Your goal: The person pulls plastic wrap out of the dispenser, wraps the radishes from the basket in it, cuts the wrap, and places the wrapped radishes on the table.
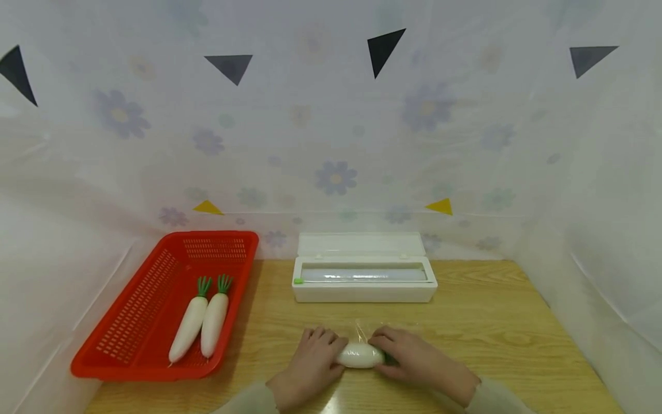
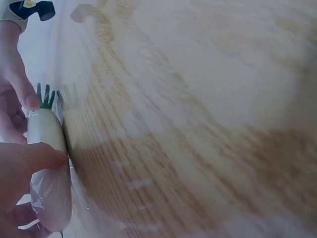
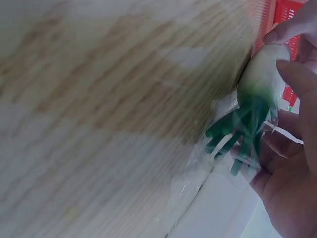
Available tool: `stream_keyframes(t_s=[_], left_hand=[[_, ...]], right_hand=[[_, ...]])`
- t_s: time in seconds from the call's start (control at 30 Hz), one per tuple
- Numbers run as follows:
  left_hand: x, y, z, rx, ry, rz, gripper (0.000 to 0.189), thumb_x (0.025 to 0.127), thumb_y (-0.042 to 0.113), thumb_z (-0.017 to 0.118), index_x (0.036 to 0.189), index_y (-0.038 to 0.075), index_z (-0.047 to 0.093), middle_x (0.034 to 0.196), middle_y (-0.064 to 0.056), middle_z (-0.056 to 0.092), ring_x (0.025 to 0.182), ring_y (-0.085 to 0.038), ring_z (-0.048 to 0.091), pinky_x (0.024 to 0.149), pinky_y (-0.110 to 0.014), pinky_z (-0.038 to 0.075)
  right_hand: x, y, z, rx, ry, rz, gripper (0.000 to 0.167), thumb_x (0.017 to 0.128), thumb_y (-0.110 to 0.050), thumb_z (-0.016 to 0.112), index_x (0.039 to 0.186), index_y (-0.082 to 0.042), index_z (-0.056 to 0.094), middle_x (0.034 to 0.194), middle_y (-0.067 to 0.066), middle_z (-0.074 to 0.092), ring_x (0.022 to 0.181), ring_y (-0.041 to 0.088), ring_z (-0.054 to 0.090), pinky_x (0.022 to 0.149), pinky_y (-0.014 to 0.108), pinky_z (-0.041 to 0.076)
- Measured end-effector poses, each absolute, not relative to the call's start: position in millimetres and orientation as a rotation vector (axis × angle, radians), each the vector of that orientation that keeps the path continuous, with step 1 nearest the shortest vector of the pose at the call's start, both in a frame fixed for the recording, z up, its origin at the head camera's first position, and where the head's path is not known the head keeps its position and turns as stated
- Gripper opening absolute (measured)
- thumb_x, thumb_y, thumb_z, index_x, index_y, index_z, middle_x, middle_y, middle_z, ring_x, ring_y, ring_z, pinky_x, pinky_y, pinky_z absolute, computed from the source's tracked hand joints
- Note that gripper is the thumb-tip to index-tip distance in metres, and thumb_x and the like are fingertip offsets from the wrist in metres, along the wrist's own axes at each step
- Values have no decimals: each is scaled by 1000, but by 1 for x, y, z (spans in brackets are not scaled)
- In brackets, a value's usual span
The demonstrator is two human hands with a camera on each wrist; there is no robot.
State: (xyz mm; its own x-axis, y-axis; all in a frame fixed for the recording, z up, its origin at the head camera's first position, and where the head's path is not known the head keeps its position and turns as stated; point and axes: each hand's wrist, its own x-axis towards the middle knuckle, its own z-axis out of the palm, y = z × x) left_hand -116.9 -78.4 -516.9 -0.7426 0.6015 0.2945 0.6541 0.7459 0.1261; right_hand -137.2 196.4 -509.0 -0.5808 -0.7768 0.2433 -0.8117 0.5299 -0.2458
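A white radish (image 1: 360, 356) with green stalks lies crosswise near the table's front, clear plastic film (image 1: 360, 330) around it and spreading past its far side. My left hand (image 1: 316, 363) grips its left end, the thumb across the white body in the left wrist view. My right hand (image 1: 408, 356) holds the stalk end, with thumb and fingers on either side. In the right wrist view, the green stalks (image 3: 242, 131) show through crumpled film.
At the left stands a red plastic basket (image 1: 155, 299) holding two more radishes (image 1: 191, 328). A white cling film dispenser (image 1: 364, 294) sits behind the hands, its lid raised and a film roll inside. A patterned white sheet (image 1: 331, 132) hangs behind the wooden table (image 1: 496, 322).
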Motion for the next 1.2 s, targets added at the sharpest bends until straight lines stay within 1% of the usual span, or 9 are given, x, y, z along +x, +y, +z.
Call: stream_keyframes(t_s=[0.13, 0.2, 0.37, 0.6, 0.77, 0.87, 1.0, 1.1, 1.2], left_hand=[[-115, -80, -513, -1028, -2728, -314, 39, 87, 33, 83, 121, 19, 70, 105, 5, 68, 100, -15, 57, 87, -37, 43], [-115, -81, -511, -1045, -2761, -335, 41, 88, 33, 82, 123, 18, 70, 106, 4, 70, 101, -16, 58, 91, -41, 46], [-119, -83, -509, -1062, -2827, -482, 42, 86, 27, 82, 123, 16, 67, 109, 2, 73, 99, -17, 59, 92, -40, 46], [-121, -85, -508, -1069, -2837, -602, 36, 83, 28, 84, 110, 20, 61, 91, 9, 66, 83, -7, 55, 82, -31, 43], [-123, -86, -508, -1050, -2816, -552, 29, 90, 32, 79, 113, 19, 68, 105, 6, 68, 92, -9, 62, 82, -31, 40], [-124, -87, -510, -1026, -2773, -382, 32, 95, 39, 73, 120, 19, 70, 117, 3, 69, 106, -15, 64, 91, -40, 42], [-125, -86, -512, -991, -2735, -170, 41, 99, 51, 64, 127, 20, 69, 128, -1, 65, 119, -22, 58, 101, -51, 42], [-125, -85, -512, -988, -2744, -143, 47, 99, 54, 63, 129, 17, 69, 125, -1, 61, 118, -21, 56, 101, -49, 43], [-125, -84, -511, -987, -2750, -175, 50, 97, 51, 66, 130, 13, 70, 111, 2, 59, 108, -17, 55, 99, -45, 44]], right_hand=[[-132, 193, -511, 1343, -2620, 382, 53, 94, -51, 75, 127, -10, 67, 116, -3, 63, 103, 14, 62, 88, 40, 55], [-130, 190, -513, 1308, -2600, 325, 56, 90, -54, 77, 124, -11, 67, 114, -4, 61, 102, 14, 59, 89, 41, 54], [-127, 184, -516, 1254, -2557, 296, 46, 87, -43, 82, 115, -11, 66, 103, -6, 53, 92, 11, 52, 82, 33, 53], [-126, 187, -514, 1260, -2609, 377, 43, 92, -34, 78, 123, -8, 63, 107, -3, 62, 97, 14, 60, 85, 33, 55], [-134, 191, -516, 1271, -2613, 479, 32, 97, -36, 73, 117, -12, 66, 109, -4, 66, 100, 13, 61, 87, 34, 56], [-140, 194, -517, 1279, -2563, 520, 31, 96, -35, 75, 115, -11, 69, 114, 0, 64, 105, 14, 59, 88, 35, 55], [-147, 196, -517, 1284, -2524, 501, 33, 97, -34, 74, 117, -7, 74, 111, -2, 58, 103, 11, 52, 85, 31, 53], [-150, 197, -516, 1299, -2541, 487, 36, 99, -34, 71, 121, -6, 73, 105, -7, 58, 97, 8, 50, 81, 29, 51], [-151, 197, -516, 1301, -2565, 502, 33, 100, -34, 70, 122, -10, 70, 105, -10, 62, 96, 6, 52, 81, 30, 51]])
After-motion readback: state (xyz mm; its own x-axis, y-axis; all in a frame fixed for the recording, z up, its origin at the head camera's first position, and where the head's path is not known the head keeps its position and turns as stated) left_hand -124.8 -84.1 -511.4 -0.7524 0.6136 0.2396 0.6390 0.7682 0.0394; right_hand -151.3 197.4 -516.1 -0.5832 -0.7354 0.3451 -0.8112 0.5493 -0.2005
